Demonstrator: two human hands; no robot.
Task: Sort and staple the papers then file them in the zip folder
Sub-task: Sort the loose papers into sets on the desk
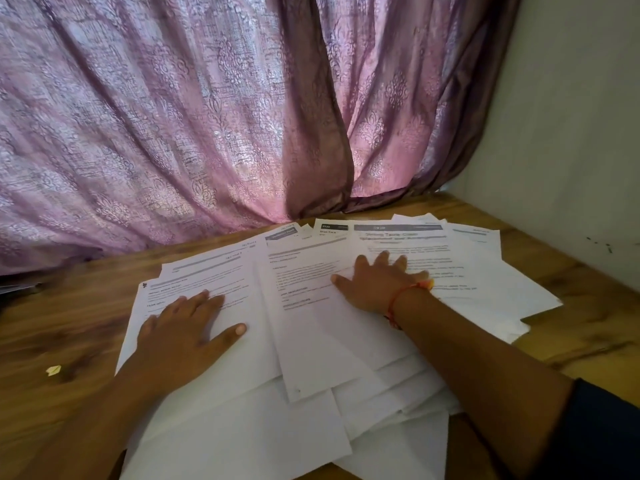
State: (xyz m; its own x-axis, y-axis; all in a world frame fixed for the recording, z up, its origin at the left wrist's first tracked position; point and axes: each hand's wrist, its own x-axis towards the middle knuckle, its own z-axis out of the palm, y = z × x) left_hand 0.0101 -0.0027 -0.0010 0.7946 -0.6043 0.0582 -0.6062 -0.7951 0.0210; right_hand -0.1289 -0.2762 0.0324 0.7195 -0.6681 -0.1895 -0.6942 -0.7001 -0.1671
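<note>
Several white printed papers (311,348) lie fanned out and overlapping on a wooden table (588,327). My left hand (183,327) rests flat on the leftmost sheet, fingers spread and straight. My right hand (374,284), with a red thread band on the wrist, presses flat on the sheets in the middle of the spread, fingers straight and pointing away from me. Neither hand holds anything. No stapler and no zip folder show in the head view.
A purple patterned curtain (207,116) hangs along the table's far edge. A pale wall (571,133) borders the right side. A small yellowish scrap (53,370) lies on the wood at the left. A dark object (15,289) sits at the far left edge.
</note>
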